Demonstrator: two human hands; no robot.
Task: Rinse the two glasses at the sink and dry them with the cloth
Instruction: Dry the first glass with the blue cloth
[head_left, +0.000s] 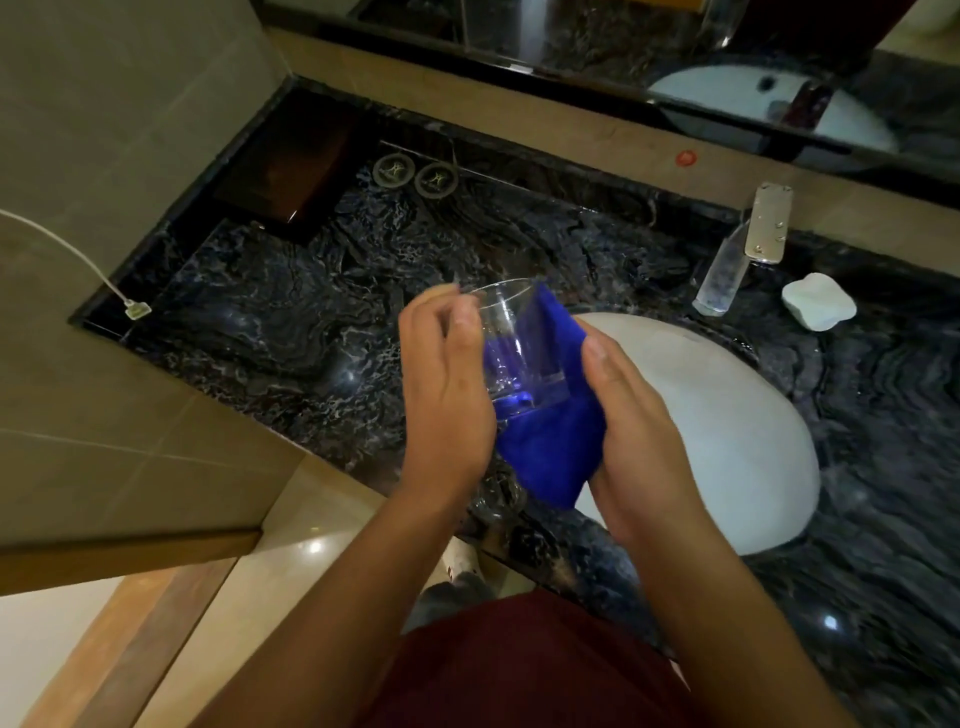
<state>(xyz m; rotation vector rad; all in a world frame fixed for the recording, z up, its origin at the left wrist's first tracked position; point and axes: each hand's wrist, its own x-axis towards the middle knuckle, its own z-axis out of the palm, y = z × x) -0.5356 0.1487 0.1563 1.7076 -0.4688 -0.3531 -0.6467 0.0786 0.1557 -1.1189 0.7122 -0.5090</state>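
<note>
Hands (524, 395) press clear glass (511, 345) — plush blue cloth (550, 447).

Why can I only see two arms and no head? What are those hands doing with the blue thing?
The picture comes from a camera worn on a person's head, looking down, so you see only their arms and dark red clothing. The left hand grips a clear drinking glass. The right hand holds a bright blue cloth against the glass, which looks like drying it. Below them is a dark marbled stone counter with a white oval sink set in it. Behind the sink stands a shiny metal tap, and beside it lies a small white soap dish. A second clear glass stands on the counter's front edge, partly hidden under the hands.
</note>
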